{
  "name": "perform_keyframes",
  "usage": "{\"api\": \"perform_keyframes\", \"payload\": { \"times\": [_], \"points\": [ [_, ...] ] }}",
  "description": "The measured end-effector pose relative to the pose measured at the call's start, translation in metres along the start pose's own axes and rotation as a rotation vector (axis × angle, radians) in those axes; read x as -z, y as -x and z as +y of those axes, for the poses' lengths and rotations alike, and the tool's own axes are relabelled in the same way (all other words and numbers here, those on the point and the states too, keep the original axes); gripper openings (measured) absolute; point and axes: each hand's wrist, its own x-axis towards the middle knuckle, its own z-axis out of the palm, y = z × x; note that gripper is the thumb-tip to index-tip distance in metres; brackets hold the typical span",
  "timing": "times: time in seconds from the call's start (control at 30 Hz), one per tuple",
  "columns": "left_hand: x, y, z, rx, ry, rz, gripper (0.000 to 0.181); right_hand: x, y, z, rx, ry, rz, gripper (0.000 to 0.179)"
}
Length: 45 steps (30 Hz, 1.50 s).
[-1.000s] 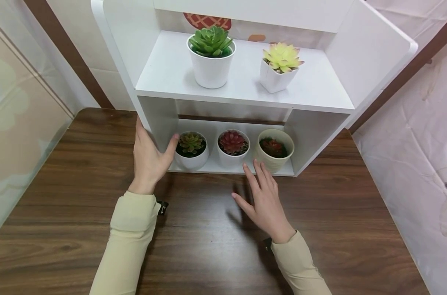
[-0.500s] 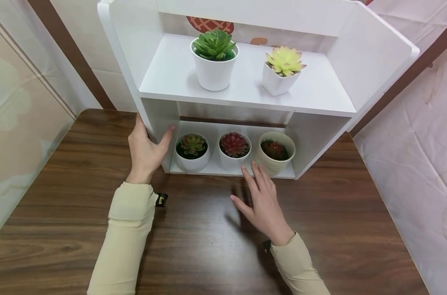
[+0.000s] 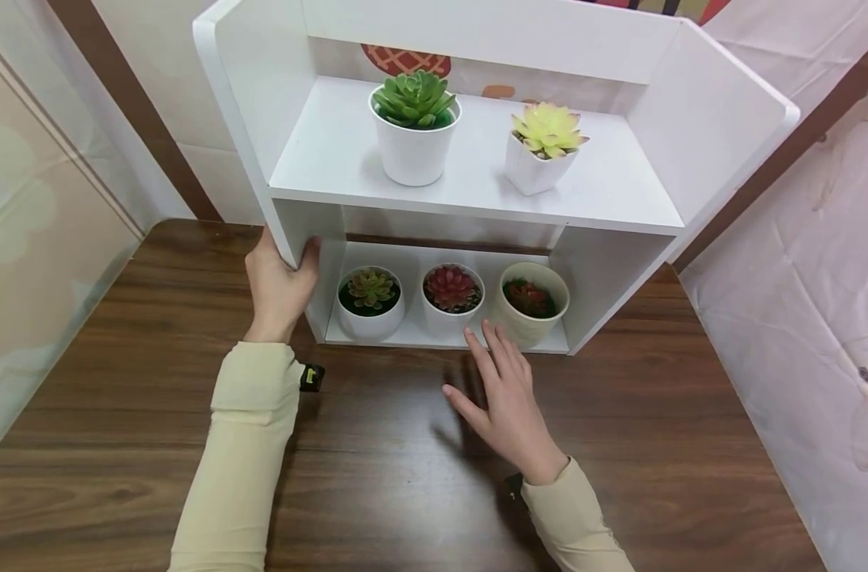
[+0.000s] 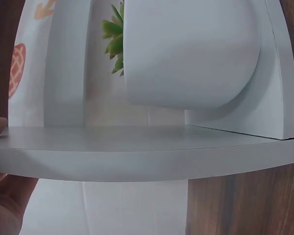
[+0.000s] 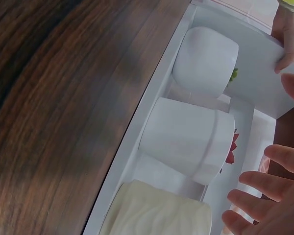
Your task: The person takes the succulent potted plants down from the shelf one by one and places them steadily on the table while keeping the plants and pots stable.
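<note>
A white two-tier shelf (image 3: 470,171) stands on the table. At its left side panel my left hand (image 3: 277,290) grips the edge, thumb on the inside and fingers behind the outside. The left wrist view shows the panel (image 4: 137,152) running between thumb and fingers. My right hand (image 3: 505,405), fingers spread, hovers before the shelf's lower right, holding nothing. On the lower tier are a green succulent in a round white pot (image 3: 371,322), a red succulent in a white pot (image 3: 450,320) and a reddish one in a cream pot (image 3: 532,327), nearest the right fingertips.
On the upper tier sit a green succulent in a white pot (image 3: 414,155) and a yellow-green one in a small square pot (image 3: 537,171). Dark wood table (image 3: 377,477) lies in front. A patterned cloth (image 3: 799,262) borders the right side.
My left hand has shifted slightly left, its thumb moving from beside the green succulent's pot to the inside of the side panel. The right hand has barely moved.
</note>
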Motion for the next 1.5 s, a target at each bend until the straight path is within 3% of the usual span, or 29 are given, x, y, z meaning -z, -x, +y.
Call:
{"api": "perform_keyframes", "payload": {
  "times": [0.5, 0.7, 0.93, 1.3, 1.5],
  "points": [
    [-0.013, -0.002, -0.005, 0.069, 0.188, 0.035, 0.033, 0.001, 0.000, -0.008, -0.026, -0.011, 0.011, 0.070],
    [-0.014, 0.000, -0.007, 0.088, 0.227, 0.007, 0.033, 0.003, -0.001, -0.013, 0.001, -0.009, 0.044, 0.059],
    [-0.015, 0.001, -0.009, 0.075, 0.220, -0.008, 0.034, 0.006, -0.007, -0.018, 0.034, -0.019, 0.063, 0.063],
    [-0.013, 0.005, -0.014, 0.066, 0.156, 0.023, 0.034, 0.009, -0.013, -0.022, 0.097, -0.051, 0.096, 0.067],
    [-0.012, 0.005, -0.014, 0.063, 0.134, 0.017, 0.033, 0.013, -0.018, -0.031, 0.084, -0.089, 0.093, 0.071]
  ]
}}
